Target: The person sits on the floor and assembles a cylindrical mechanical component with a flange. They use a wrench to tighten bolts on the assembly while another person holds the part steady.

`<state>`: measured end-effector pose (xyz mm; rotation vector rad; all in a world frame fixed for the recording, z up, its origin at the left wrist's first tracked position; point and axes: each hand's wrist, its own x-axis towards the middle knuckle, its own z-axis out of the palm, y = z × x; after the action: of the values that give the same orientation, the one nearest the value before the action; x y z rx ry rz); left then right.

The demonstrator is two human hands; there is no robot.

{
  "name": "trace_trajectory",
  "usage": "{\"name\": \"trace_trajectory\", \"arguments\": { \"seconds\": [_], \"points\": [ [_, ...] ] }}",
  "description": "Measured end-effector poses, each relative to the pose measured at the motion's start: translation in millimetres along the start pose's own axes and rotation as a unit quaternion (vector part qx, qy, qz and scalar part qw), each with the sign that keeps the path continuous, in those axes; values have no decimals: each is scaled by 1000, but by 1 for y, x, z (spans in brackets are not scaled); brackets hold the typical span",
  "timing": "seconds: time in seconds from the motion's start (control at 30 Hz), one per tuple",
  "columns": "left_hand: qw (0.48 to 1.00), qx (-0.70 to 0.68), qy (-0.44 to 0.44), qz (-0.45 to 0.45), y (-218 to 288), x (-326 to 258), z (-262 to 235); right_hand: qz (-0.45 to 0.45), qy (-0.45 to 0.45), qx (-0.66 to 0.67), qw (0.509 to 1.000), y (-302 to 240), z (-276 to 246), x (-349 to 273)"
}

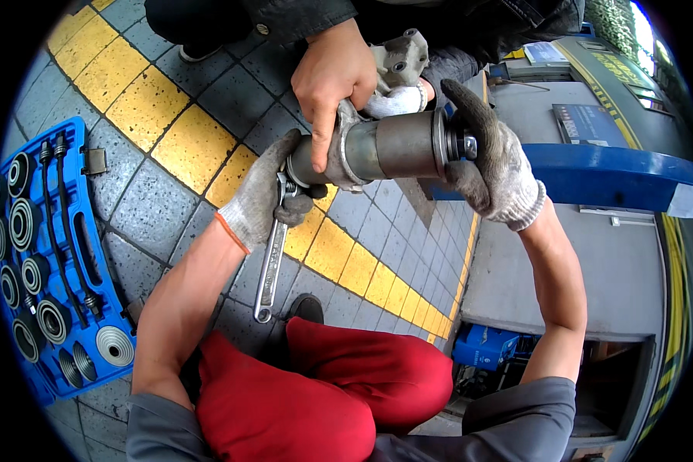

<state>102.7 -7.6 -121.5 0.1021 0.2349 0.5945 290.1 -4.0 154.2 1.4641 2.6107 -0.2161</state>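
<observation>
Left hand (266,192): gloved, closed around wrench (272,262) at sleeve's left end.
Right hand (489,162): gloved, gripped right end nut.
Press sleeve (393,146): assembled; a co-worker's bare hand (331,77) steadied it.
Left: tightening, judging by 2 hands engaged.

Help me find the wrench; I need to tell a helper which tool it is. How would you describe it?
Start at the steel cylinder held mid-picture. At its left end, the gloved left hand grips the wrench, which hangs down toward the paving. It is the only long, flat, shiny tool there.
</observation>
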Motion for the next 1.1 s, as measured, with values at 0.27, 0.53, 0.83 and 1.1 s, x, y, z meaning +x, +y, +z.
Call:
{"name": "trace_trajectory", "arguments": {
  "seconds": [0.27, 0.53, 0.83, 1.1],
  "points": [
    [1000, 8, 7, 1, -3, 0, -7, -2, -27, 9, 1000, 14, -7, -30],
    [1000, 1, 13, -5, 0, -4, -6, 30, -43, 15, 999, 18, -7, -22],
    [996, -11, 72, 54, -18, -3, 15, 310, 43, 241, 919, -45, 12, -36],
    [999, -35, 13, 22, -19, 3, -8, 347, -2, 200, 916, -78, -6, -29]
  ]
}}
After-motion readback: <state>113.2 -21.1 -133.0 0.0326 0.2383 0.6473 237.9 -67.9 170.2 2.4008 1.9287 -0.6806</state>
